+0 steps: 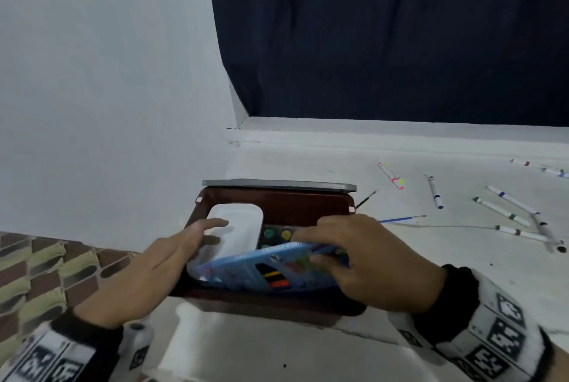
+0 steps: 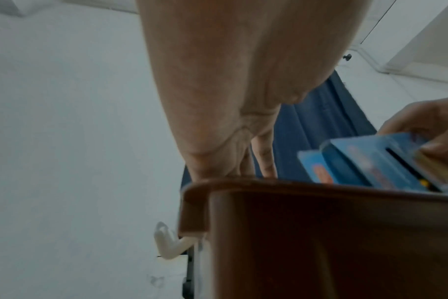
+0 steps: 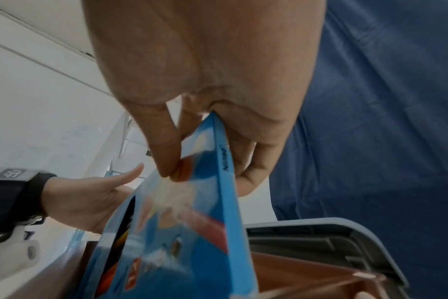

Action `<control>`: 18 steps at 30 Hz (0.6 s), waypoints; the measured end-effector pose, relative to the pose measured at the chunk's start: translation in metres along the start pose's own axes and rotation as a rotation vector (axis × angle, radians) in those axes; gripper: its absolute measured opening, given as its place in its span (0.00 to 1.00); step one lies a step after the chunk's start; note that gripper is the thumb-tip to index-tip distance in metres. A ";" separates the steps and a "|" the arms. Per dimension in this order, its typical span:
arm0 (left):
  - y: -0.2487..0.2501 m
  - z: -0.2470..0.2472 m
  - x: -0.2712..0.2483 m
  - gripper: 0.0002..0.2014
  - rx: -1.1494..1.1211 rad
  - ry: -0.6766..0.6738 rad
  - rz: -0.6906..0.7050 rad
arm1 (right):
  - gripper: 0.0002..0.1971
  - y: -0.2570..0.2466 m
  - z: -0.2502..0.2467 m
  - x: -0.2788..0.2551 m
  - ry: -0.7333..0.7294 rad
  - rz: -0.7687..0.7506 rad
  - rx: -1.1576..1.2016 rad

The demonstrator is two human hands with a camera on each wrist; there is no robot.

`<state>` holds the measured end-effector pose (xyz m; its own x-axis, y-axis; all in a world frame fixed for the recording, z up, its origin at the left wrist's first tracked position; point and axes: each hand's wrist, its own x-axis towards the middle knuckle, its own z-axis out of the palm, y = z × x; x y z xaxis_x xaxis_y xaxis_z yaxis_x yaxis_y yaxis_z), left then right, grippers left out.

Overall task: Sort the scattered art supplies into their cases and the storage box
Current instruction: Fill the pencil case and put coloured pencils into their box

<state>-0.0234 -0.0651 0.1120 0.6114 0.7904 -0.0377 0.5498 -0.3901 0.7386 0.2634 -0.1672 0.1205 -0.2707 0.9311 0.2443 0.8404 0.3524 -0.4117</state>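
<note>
Your right hand (image 1: 363, 258) pinches the blue box (image 1: 271, 267); lower it flat into the brown bin (image 1: 277, 206) while your flat left hand (image 1: 160, 264) steadies the white tray (image 1: 237, 224) inside.

left hand (image 1: 172, 258): fingers straight, flat | right hand (image 1: 363, 258): fingers and thumb pinching

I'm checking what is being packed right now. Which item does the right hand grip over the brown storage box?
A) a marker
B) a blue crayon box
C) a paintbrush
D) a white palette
B: the right hand pinches the blue crayon box, tilted over the brown storage box.
</note>
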 end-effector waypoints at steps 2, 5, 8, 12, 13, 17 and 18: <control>-0.005 -0.002 0.009 0.31 0.088 -0.108 0.044 | 0.19 -0.006 0.005 0.006 -0.019 0.015 -0.002; -0.018 -0.002 0.022 0.34 0.089 -0.136 -0.001 | 0.18 -0.009 0.012 0.008 -0.047 0.025 0.018; -0.016 0.000 0.025 0.27 0.198 -0.148 0.006 | 0.17 -0.009 0.018 0.004 -0.079 0.042 0.029; -0.007 0.008 0.019 0.32 0.340 -0.281 0.068 | 0.17 -0.010 0.022 0.001 -0.186 0.039 0.015; -0.008 0.010 0.019 0.30 0.323 -0.280 0.065 | 0.16 -0.010 0.023 0.001 -0.243 0.039 0.009; -0.011 0.016 0.020 0.25 0.347 -0.209 0.050 | 0.17 -0.007 0.032 0.002 -0.415 0.123 0.013; -0.011 0.019 0.020 0.26 0.354 -0.194 0.044 | 0.16 -0.006 0.034 0.003 -0.444 0.147 0.025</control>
<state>-0.0069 -0.0541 0.0905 0.7165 0.6784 -0.1627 0.6618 -0.5871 0.4662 0.2418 -0.1632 0.0942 -0.3295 0.9193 -0.2155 0.8746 0.2112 -0.4364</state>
